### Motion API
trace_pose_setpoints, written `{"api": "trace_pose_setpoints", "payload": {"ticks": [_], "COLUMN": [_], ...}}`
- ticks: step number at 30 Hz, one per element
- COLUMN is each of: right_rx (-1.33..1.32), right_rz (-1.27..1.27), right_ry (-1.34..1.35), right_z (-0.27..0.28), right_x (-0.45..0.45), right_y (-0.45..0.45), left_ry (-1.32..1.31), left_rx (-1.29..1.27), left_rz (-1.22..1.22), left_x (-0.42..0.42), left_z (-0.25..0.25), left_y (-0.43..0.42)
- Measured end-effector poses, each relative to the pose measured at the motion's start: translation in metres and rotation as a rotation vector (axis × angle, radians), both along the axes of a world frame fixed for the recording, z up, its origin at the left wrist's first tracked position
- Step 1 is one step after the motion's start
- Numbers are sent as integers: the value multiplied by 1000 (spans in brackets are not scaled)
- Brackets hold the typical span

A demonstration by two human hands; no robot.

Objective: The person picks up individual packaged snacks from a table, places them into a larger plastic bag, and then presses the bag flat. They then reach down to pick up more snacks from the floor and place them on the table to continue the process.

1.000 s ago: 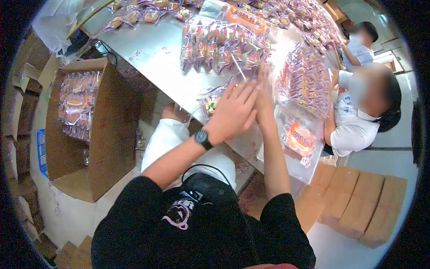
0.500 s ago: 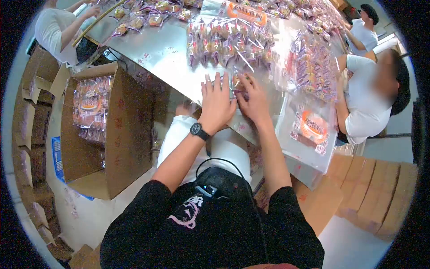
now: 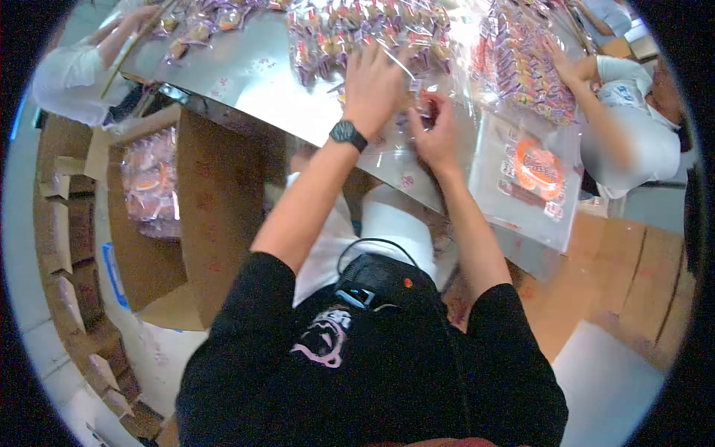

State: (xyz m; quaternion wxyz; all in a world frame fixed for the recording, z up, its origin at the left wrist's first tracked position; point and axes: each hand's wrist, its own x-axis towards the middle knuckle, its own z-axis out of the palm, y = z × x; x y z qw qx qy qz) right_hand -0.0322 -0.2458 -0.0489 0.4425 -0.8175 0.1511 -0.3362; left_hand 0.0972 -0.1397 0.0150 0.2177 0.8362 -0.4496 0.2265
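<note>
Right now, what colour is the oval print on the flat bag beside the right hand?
The oval print is orange, showing best in the head view.

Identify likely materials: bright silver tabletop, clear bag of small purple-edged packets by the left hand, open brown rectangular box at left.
Bright silver tabletop: probably smooth, shiny metal, given the strong white glare.
Clear bag of small purple-edged packets: looks like thin, glossy plastic film; packets show through, with bright highlights.
Open brown rectangular box: likely matte cardboard, judging by its dull brown, flat panels.

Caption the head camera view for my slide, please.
Left hand and right hand at a shiny table, close to rows of wrapped packets.
</note>
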Motion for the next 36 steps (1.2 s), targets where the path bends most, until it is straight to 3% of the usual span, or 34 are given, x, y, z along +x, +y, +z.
{"api": "trace_pose_setpoints", "payload": {"ticks": [2,4,5,7,9,12,16,20,22,25,28,32,35,36], "right_rx": [-14,-241,-342,-129,46,-101,-479,-747,-851,-831,-754,-748,-887,-812], "right_rz": [52,-20,-60,37,76,-103,-48,40,74,256,210,246,73,6], "right_ry": [-56,-24,-11,53,2,-29,8,-263,-310,-297,-126,-198,-212,-229], "right_z": [-8,0,2,11,15,22,43,26,27,35,15,8,9,17], "right_x": [3,6,4,2,4,10,36,67,73,81,85,102,105,104], "right_y": [-3,-5,-2,1,2,5,0,-28,-38,-54,-67,-78,-84,-74], "left_ry": [-96,-138,-11,231,108,188,107,63,104,131,65,20,3,22], "left_rx": [-86,-79,-10,133,81,88,-75,-160,-73,-44,-102,-143,-125,-119], "left_rz": [1,61,70,78,138,170,114,75,110,127,95,96,123,116], "left_x": [12,34,41,54,51,47,50,52,54,57,56,61,65,61], "left_z": [-2,-4,-7,-10,-14,-11,-14,-12,-12,-10,-18,-21,-26,-20], "left_y": [-9,-24,-24,-18,-17,-12,-10,0,1,3,3,4,0,3]}}
